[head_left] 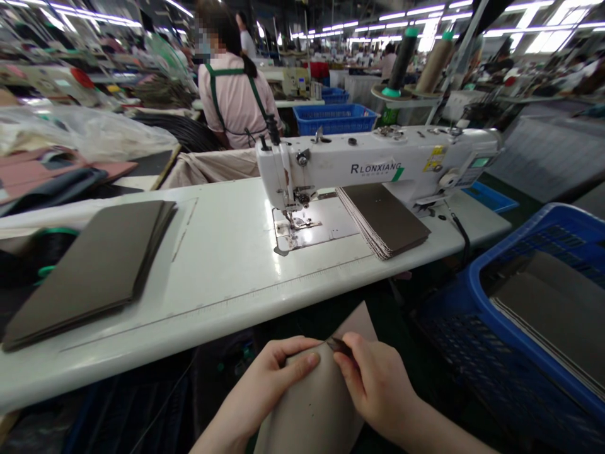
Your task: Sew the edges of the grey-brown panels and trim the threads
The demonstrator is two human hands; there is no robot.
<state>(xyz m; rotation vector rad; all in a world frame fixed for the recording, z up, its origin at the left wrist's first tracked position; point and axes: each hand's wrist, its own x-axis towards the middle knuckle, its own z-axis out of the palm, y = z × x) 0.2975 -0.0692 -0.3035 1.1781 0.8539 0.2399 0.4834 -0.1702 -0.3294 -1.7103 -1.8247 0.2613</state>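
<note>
Below the table's front edge, my left hand (pixel 283 372) pinches a grey-brown sheet of fabric or leather (pixel 314 403) between thumb and fingers near its top edge. The sheet is bent, and a pale pointed corner rises behind my hands. Close beside it, my right hand (pixel 380 381) is closed around a small dark pointed tool (pixel 336 345), perhaps thread snips, with the tip at the sheet's edge. Most of that tool is hidden by my fingers. A white sewing machine (pixel 331 161) stands beyond my hands, its needle area lit.
Brown panels lie stacked on the table at left (pixel 94 271) and under the machine arm (pixel 385 217). A blue basket (pixel 472 290) at right holds more panels. Thread cones (pixel 401 63) stand behind. A person (pixel 236 94) sits across the table.
</note>
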